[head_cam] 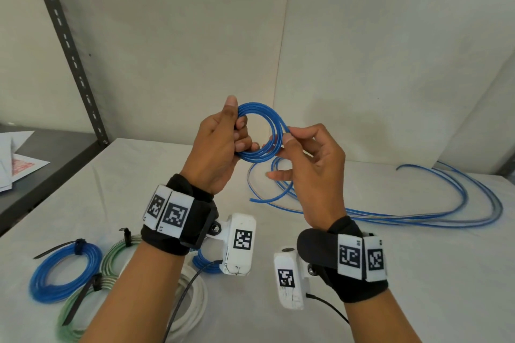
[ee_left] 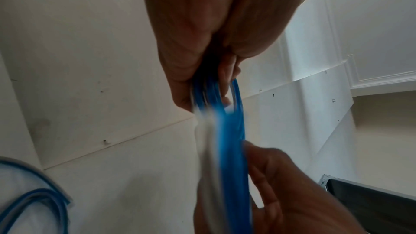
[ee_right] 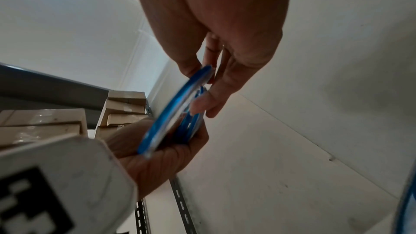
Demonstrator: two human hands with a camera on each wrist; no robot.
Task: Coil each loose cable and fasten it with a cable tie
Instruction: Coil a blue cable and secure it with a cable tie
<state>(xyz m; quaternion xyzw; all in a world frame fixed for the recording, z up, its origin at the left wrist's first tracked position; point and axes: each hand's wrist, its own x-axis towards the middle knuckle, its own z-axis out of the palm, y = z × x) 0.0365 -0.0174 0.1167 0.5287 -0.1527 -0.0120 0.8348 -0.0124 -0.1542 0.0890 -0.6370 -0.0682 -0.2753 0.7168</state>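
Observation:
A small coil of blue cable point(head_cam: 259, 131) is held up above the white table point(head_cam: 390, 273). My left hand point(head_cam: 223, 145) grips the coil's left side, thumb up along the top loops. At the coil's right side my right hand point(head_cam: 301, 153) pinches the strand between thumb and forefinger. The rest of this blue cable point(head_cam: 418, 217) trails loose across the table to the right. The left wrist view shows the blue loops point(ee_left: 227, 131) running out of my left hand's point(ee_left: 202, 70) curled fingers. The right wrist view shows the right hand's point(ee_right: 209, 77) fingertips pinching the coil's edge point(ee_right: 178, 106).
Tied coils lie at the near left: a blue one point(head_cam: 65, 273), a green one point(head_cam: 92, 301) and a white one point(head_cam: 192, 303), with black cable ties point(head_cam: 55, 250). A slotted metal post point(head_cam: 69, 47) and dark shelf with papers point(head_cam: 16, 164) stand at left. Cardboard boxes point(ee_right: 121, 111) sit on shelving.

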